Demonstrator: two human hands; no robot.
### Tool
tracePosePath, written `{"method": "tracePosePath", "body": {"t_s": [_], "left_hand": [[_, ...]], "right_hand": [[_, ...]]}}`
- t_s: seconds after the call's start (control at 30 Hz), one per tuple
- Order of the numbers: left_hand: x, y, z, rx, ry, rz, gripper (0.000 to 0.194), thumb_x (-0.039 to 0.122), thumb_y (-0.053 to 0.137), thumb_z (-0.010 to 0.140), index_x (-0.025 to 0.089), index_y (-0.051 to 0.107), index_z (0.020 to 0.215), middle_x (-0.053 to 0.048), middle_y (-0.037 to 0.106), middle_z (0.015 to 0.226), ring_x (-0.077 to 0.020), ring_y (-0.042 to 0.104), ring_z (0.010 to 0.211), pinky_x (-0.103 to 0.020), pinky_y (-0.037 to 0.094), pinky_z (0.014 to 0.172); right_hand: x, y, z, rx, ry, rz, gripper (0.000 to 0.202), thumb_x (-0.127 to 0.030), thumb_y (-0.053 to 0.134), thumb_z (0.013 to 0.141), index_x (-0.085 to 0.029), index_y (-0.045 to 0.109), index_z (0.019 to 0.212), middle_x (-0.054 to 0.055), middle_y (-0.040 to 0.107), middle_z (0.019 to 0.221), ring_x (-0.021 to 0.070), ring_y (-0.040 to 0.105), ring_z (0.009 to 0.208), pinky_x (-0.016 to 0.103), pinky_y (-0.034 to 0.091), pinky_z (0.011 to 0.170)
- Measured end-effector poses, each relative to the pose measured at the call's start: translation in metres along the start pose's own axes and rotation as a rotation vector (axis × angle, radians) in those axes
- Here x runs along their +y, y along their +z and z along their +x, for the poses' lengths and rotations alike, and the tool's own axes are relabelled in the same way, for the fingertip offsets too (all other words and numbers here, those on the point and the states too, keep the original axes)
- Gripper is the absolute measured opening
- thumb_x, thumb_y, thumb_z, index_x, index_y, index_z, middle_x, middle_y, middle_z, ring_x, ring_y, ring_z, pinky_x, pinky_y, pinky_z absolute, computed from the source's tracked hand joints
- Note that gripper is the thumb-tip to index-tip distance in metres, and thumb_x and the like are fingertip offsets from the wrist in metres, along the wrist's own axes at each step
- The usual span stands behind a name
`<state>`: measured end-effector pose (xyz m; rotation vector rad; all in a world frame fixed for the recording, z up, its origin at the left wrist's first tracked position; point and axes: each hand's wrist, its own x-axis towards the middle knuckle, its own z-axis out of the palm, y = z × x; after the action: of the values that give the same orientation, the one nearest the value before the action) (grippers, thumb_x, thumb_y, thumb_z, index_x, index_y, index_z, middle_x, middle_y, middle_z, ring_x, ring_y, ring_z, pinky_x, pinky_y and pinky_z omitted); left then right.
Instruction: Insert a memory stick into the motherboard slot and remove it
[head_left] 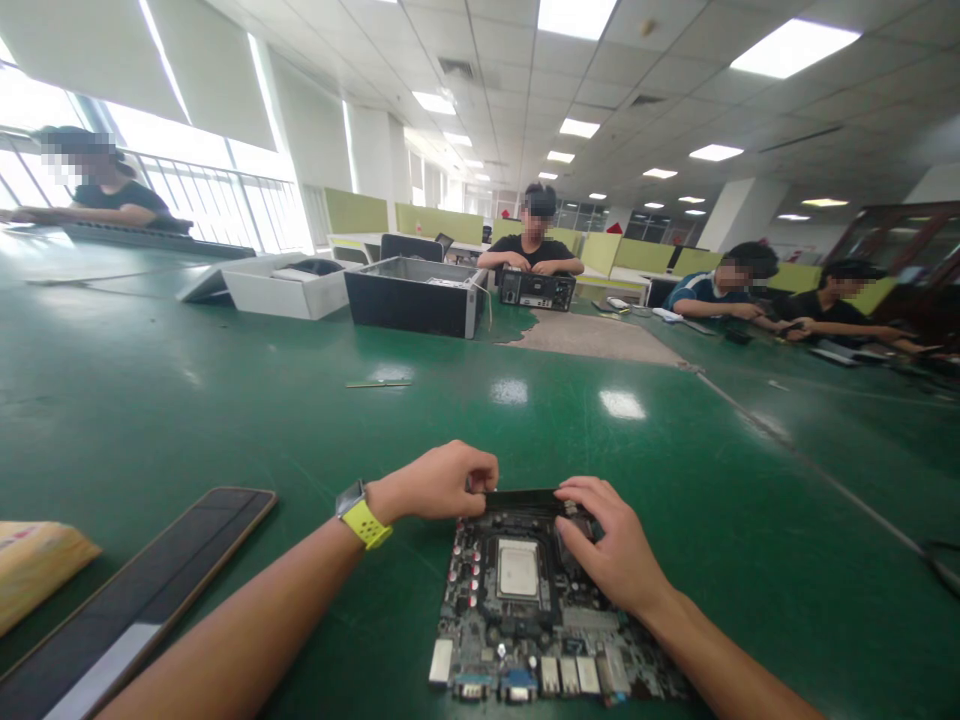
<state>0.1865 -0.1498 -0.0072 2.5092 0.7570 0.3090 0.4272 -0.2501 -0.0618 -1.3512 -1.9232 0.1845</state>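
Observation:
A motherboard (555, 610) lies on the green table in front of me, ports facing me. A square metal-topped processor (517, 568) sits in its socket. Along the board's far edge runs a long dark strip (521, 497), too blurred to name surely. My left hand (442, 482), below a watch with a yellow strap (365, 518), is closed in a pinch at the strip's left end; whatever is between the fingers is hidden. At the strip's right end rests my right hand (611, 545), thumb and forefinger apart, touching the board's far right part.
To the left are a dark flat phone-like slab (142, 600) and a yellow packet (41, 570). A thin stick (379, 384) lies farther off. Across the table stand a white box (289, 285) and an open computer case (412, 300). Several people sit around, one handling a black unit (536, 288).

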Motion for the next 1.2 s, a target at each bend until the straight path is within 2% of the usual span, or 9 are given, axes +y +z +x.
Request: {"method": "tracePosePath", "body": {"t_s": [0.47, 0.73, 1.0, 1.2], "left_hand": [[0.006, 0.001, 0.0, -0.071, 0.001, -0.056, 0.008, 0.016, 0.056, 0.065, 0.015, 0.058, 0.073, 0.002, 0.058, 0.066, -0.0089, 0.047, 0.057, -0.02, 0.033, 0.054], [0.004, 0.002, 0.0, -0.03, -0.009, -0.02, 0.008, 0.015, 0.055, 0.064, 0.016, 0.057, 0.072, 0.003, 0.057, 0.066, -0.0091, 0.048, 0.058, -0.02, 0.034, 0.055], [0.0, 0.006, 0.002, 0.009, 0.016, 0.004, 0.01, 0.016, 0.054, 0.068, 0.015, 0.06, 0.076, 0.001, 0.06, 0.07, -0.0103, 0.051, 0.062, -0.021, 0.035, 0.06], [-0.005, 0.008, 0.003, 0.016, 0.023, 0.029, 0.01, 0.016, 0.054, 0.07, 0.016, 0.06, 0.077, 0.0, 0.061, 0.071, -0.0115, 0.052, 0.064, -0.022, 0.036, 0.062]], "right_hand": [[0.001, 0.0, 0.0, -0.009, 0.009, 0.004, 0.022, -0.025, 0.055, 0.081, -0.02, 0.064, 0.1, 0.009, 0.064, 0.108, 0.0239, 0.056, 0.104, 0.041, 0.045, 0.092], [0.002, 0.002, -0.001, -0.021, 0.036, -0.014, 0.024, -0.027, 0.055, 0.082, -0.02, 0.064, 0.104, 0.01, 0.063, 0.114, 0.0241, 0.056, 0.108, 0.044, 0.044, 0.096], [0.007, 0.004, -0.001, 0.026, 0.045, -0.051, 0.023, -0.026, 0.055, 0.081, -0.02, 0.065, 0.101, 0.01, 0.065, 0.111, 0.0246, 0.056, 0.107, 0.045, 0.045, 0.094], [0.005, 0.003, 0.0, 0.007, 0.053, -0.058, 0.021, -0.024, 0.055, 0.082, -0.02, 0.065, 0.1, 0.01, 0.064, 0.109, 0.0242, 0.055, 0.106, 0.043, 0.044, 0.094]]}}
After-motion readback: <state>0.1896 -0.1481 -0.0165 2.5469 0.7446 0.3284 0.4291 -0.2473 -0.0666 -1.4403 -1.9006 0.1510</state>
